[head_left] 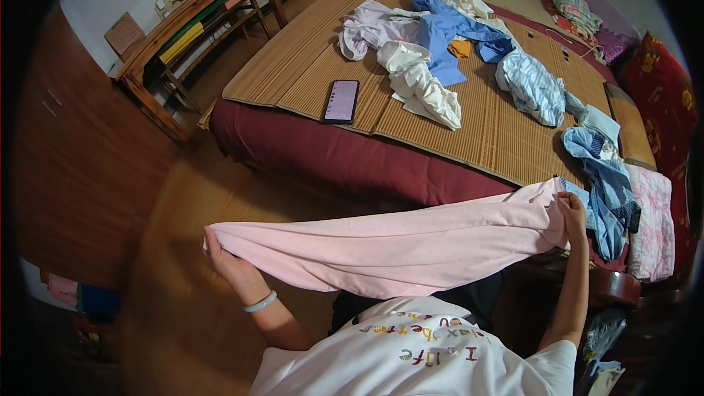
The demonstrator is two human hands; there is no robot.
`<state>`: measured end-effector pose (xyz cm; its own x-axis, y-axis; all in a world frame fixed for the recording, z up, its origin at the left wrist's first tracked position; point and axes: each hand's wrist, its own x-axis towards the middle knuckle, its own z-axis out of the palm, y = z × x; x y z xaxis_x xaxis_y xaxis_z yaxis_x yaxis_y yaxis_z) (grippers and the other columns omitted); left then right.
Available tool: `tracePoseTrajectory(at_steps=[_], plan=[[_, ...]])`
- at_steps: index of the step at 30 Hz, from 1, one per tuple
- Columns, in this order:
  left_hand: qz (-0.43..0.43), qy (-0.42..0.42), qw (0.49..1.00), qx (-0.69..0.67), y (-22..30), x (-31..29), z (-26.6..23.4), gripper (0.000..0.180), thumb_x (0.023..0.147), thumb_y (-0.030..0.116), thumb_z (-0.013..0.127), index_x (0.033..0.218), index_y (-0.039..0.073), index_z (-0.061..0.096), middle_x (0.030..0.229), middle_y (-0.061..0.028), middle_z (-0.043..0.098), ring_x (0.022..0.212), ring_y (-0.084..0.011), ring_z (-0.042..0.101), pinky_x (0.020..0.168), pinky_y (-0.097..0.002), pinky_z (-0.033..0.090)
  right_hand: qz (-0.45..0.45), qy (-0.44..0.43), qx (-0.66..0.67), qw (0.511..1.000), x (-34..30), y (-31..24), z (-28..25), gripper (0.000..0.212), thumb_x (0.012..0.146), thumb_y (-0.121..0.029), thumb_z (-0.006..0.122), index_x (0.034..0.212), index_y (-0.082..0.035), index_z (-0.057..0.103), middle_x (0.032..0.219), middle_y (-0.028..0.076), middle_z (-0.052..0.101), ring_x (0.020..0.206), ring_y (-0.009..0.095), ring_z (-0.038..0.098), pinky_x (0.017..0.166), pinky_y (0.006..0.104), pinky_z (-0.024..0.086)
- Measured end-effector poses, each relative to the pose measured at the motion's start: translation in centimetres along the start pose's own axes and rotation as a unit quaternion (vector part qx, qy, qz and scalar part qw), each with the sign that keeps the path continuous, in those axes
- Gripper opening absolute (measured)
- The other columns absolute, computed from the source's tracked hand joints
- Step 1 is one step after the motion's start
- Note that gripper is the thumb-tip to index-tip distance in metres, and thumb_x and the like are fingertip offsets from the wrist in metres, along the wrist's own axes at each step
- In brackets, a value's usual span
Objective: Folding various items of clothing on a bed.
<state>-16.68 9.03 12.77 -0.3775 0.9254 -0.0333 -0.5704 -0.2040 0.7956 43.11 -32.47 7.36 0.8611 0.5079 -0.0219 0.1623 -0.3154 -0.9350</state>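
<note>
Dark wooden doors (73,147) stand left of the left hand (229,260), which pinches one end of a pink cloth (389,246). Stretched between both hands, the cloth sags, with a bed (315,154) ahead of them; the right hand (574,215) pinches the other end, near rumpled blue clothes (609,183).

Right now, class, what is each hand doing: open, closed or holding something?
Left hand: closed, holding one end of the pink cloth.
Right hand: closed, holding the other end.
</note>
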Motion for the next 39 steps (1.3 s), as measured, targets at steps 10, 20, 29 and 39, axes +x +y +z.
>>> tracePoseTrajectory(at_steps=[10, 20, 29, 39], plan=[[-0.021, -0.012, 1.0, 0.001, -1.2, 0.2, 0.6, 0.021, 0.094, 0.021, 0.066, 0.101, 0.003, 0.058, 0.098, -0.0054, 0.059, 0.092, -0.0162, 0.057, 0.081, -0.033, 0.051, -0.026, 0.033, -0.084, 0.996, 0.3, 1.0, 0.7, 0.013, 0.093, -0.009, 0.061, 0.103, -0.002, 0.064, 0.085, 0.001, 0.064, 0.077, 0.007, 0.057, 0.069, 0.0206, 0.046], [-0.019, -0.019, 1.0, 0.003, -1.4, 0.1, 0.5, 0.021, 0.094, 0.021, 0.066, 0.101, 0.003, 0.058, 0.097, -0.0048, 0.058, 0.093, -0.0159, 0.057, 0.082, -0.0324, 0.05, 0.012, 0.008, -0.012, 1.0, -2.1, -2.3, 1.3, 0.022, 0.093, -0.009, 0.06, 0.114, -0.002, 0.059, 0.09, 0.0, 0.062, 0.08, 0.006, 0.056, 0.071, 0.0214, 0.046], [-0.026, -0.024, 0.999, 0.013, -1.1, -0.3, 1.0, 0.019, 0.094, 0.023, 0.065, 0.097, 0.005, 0.059, 0.094, -0.0036, 0.058, 0.089, -0.0146, 0.057, 0.079, -0.0321, 0.05, 0.022, -0.028, -0.026, 0.999, -3.4, -1.6, -2.1, 0.01, 0.092, -0.008, 0.059, 0.1, -0.003, 0.063, 0.082, -0.003, 0.061, 0.069, 0.004, 0.054, 0.059, 0.0188, 0.043], [-0.025, -0.043, 0.999, 0.017, -1.4, -0.4, 1.0, 0.02, 0.095, 0.023, 0.063, 0.098, 0.004, 0.058, 0.095, -0.0034, 0.057, 0.091, -0.0143, 0.056, 0.081, -0.0313, 0.05, -0.055, 0.021, 0.007, 0.998, -4.8, -5.0, -0.4, 0.012, 0.097, -0.015, 0.06, 0.094, -0.005, 0.066, 0.079, -0.008, 0.056, 0.071, 0.001, 0.048, 0.063, 0.0179, 0.039]])
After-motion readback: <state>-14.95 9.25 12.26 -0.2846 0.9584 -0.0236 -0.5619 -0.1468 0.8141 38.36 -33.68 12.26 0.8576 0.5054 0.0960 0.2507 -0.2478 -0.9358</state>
